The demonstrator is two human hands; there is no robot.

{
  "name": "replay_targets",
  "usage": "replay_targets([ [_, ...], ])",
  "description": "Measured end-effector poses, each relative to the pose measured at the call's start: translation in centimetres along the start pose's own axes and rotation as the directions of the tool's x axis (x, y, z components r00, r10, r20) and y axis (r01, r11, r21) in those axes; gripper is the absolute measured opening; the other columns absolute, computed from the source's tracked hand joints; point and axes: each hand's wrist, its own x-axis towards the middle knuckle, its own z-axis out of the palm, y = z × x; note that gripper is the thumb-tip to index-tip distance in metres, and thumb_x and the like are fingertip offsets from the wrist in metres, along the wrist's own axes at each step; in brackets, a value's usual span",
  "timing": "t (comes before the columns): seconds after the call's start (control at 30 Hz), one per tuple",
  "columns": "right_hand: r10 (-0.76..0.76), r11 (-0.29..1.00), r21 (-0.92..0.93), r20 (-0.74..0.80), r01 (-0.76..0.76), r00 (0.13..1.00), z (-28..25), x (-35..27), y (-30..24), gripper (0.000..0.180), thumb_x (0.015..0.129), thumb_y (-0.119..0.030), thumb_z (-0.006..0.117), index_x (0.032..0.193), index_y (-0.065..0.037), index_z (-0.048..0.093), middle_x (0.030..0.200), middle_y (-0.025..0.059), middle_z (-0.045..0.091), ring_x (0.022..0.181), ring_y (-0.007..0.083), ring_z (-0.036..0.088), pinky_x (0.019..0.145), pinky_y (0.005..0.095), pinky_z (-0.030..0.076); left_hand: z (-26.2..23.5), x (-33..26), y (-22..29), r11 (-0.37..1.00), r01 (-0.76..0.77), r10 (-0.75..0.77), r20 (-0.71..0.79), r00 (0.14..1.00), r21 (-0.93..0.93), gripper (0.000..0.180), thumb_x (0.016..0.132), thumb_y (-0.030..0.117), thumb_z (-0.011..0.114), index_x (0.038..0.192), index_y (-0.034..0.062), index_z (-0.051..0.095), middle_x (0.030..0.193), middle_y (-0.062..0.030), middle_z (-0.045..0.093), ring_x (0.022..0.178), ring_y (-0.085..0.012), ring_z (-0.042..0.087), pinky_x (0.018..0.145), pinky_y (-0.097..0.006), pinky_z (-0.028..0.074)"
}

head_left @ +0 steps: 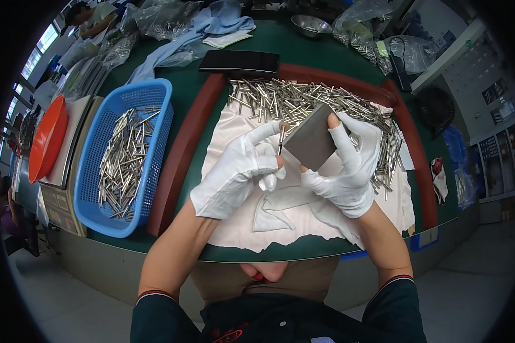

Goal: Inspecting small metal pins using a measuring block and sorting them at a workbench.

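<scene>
Fingertips (280, 162) of your left grip (232, 174) are pinching a slim metal pin (281, 140), which is running roughly away from you just beside the left edge of a flat grey block (313, 140); whether the two are touching, you cannot tell from this view. Your right grip (352, 166) is clasping that block by its edges, leaving its broad face bare. For good control, you probably want to be holding the block steady while letting only the pin move, pressing lightly so that it isn't slipping. Keeping your bare fingertips clear of the block's edge seems wise too. Beneath, a pale pink cloth (234, 233) is covering part of the green surface (303, 48), and loose pins (269, 94) are lying heaped beyond your grips, inside a red-brown border (187, 154). Farther left, a blue basket (165, 117) is holding more pins, so working over the cloth should be helping you catch drops.
</scene>
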Motion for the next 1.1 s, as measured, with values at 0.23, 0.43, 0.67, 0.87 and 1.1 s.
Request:
replay_targets([
  [0.23, 0.054, 0.998, 0.021, -0.089, -0.052, 0.995, -0.2, -0.6, 1.2, 0.086, 0.057, -0.025, 0.080, 0.135, -0.003, 0.051, 0.119, 0.0165, 0.053, 0.098, 0.0305, 0.051, 0.084, 0.0420, 0.042, 0.6, 0.0, 0.3, 0.998, 0.025, -0.023, -0.025, 0.999, 0.057, 0.067, 0.083, -0.002, 0.063, 0.144, -0.0010, 0.035, 0.075, -0.0071, 0.063, 0.055, -0.0102, 0.059, 0.053, -0.021, 0.047],
  [0.43, -0.020, 1.000, -0.006, -0.061, 0.020, 0.998, -0.3, -0.7, 1.7, 0.088, 0.057, -0.028, 0.079, 0.136, -0.004, 0.050, 0.121, 0.0167, 0.053, 0.098, 0.0312, 0.051, 0.084, 0.0423, 0.042, 1.5, -0.3, 0.4, 0.975, -0.021, 0.036, -0.067, 0.997, 0.222, 0.067, 0.082, 0.002, 0.069, 0.143, 0.0029, 0.041, 0.066, 0.0018, 0.057, 0.059, -0.0081, 0.060, 0.053, -0.018, 0.043],
  [0.67, -0.044, 0.999, -0.008, -0.048, 0.044, 0.998, -0.3, -0.7, 1.1, 0.084, 0.062, -0.024, 0.075, 0.138, -0.004, 0.047, 0.121, 0.0171, 0.052, 0.104, 0.0301, 0.052, 0.086, 0.0392, 0.045, 1.3, -0.4, 0.4, 0.968, -0.028, 0.051, -0.086, 0.995, 0.249, 0.067, 0.081, 0.000, 0.067, 0.143, 0.0036, 0.042, 0.072, -0.0005, 0.060, 0.060, -0.0071, 0.059, 0.056, -0.018, 0.044],
  [0.87, -0.068, 0.997, -0.024, 0.007, 0.068, 0.998, -0.4, -0.6, 1.0, 0.084, 0.063, -0.026, 0.077, 0.138, -0.004, 0.047, 0.126, 0.0175, 0.051, 0.105, 0.0309, 0.051, 0.090, 0.0424, 0.042, 1.4, -0.4, 0.6, 0.940, -0.018, 0.050, -0.085, 0.995, 0.342, 0.066, 0.081, -0.001, 0.065, 0.143, 0.0040, 0.042, 0.074, -0.0011, 0.058, 0.060, -0.0070, 0.058, 0.056, -0.018, 0.043],
  [1.1, -0.088, 0.996, 0.028, 0.028, 0.087, 0.996, -0.3, -0.1, 0.9, 0.088, 0.054, -0.025, 0.081, 0.135, -0.007, 0.051, 0.125, 0.0168, 0.052, 0.101, 0.0333, 0.051, 0.086, 0.0440, 0.042, 1.6, -0.5, 0.8, 0.861, 0.035, 0.020, -0.104, 0.994, 0.507, 0.060, 0.083, -0.004, 0.060, 0.141, 0.0016, 0.044, 0.078, -0.0016, 0.057, 0.060, -0.0064, 0.057, 0.053, -0.019, 0.045],
])
